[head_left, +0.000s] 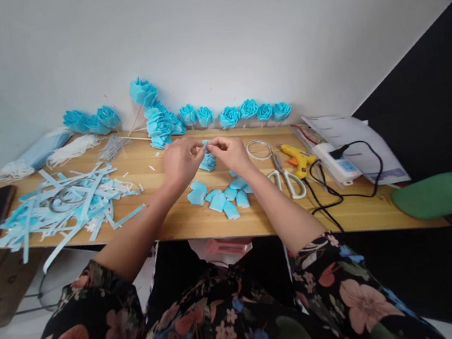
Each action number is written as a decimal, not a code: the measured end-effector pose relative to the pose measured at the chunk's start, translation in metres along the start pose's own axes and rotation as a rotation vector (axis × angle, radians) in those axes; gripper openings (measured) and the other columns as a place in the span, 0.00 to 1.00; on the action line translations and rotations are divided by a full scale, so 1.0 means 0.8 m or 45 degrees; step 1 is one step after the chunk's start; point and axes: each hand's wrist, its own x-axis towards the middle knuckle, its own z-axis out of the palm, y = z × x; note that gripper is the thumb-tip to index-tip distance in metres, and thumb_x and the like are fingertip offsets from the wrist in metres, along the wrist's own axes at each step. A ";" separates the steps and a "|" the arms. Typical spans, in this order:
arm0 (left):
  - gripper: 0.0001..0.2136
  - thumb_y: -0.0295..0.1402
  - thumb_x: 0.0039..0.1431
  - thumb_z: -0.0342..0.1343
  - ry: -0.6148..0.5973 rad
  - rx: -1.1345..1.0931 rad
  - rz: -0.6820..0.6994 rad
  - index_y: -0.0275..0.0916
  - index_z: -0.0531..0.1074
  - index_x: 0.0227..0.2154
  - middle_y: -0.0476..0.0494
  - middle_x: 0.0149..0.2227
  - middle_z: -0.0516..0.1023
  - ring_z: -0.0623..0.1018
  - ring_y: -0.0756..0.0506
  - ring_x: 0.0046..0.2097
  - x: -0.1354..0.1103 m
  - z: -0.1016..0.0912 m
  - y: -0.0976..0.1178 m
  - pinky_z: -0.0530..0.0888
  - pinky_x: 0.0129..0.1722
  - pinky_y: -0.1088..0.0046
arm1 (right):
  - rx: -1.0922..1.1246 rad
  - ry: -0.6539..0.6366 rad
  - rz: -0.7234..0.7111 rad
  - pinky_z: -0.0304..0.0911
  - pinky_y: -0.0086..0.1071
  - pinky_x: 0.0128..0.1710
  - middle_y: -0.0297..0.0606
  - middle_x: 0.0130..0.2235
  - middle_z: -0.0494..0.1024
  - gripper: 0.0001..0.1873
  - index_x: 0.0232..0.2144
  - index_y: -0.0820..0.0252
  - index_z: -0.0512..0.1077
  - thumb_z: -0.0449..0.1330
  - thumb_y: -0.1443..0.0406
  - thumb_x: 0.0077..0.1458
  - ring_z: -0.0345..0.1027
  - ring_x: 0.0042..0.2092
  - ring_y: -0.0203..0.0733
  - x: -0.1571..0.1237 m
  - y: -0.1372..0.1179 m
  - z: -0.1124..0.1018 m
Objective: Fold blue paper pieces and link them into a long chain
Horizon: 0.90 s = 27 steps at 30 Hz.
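Note:
My left hand (pixel 180 161) and my right hand (pixel 230 153) meet over the middle of the wooden table (pixel 200 224), fingers pinched together on a small blue folded piece (pixel 206 145). Just under them lies a partly built blue flower (pixel 208 163). Several loose blue petal pieces (pixel 218 196) lie on the table in front of my wrists.
Finished blue flowers (pixel 243 113) line the wall, some on sticks. A heap of blue strips (pixel 66 207) covers the left end. White scissors (pixel 286 177), a yellow glue gun (pixel 298 157), a tape roll (pixel 260 149), a power strip with black cable (pixel 338 167) and a green object (pixel 446 193) lie to the right.

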 end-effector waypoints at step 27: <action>0.13 0.42 0.53 0.62 -0.246 -1.018 -0.537 0.37 0.73 0.23 0.49 0.23 0.72 0.69 0.50 0.27 0.019 0.005 -0.020 0.65 0.31 0.73 | 0.263 -0.089 0.166 0.65 0.30 0.36 0.33 0.28 0.78 0.16 0.28 0.58 0.77 0.63 0.51 0.51 0.68 0.32 0.35 0.004 0.006 -0.003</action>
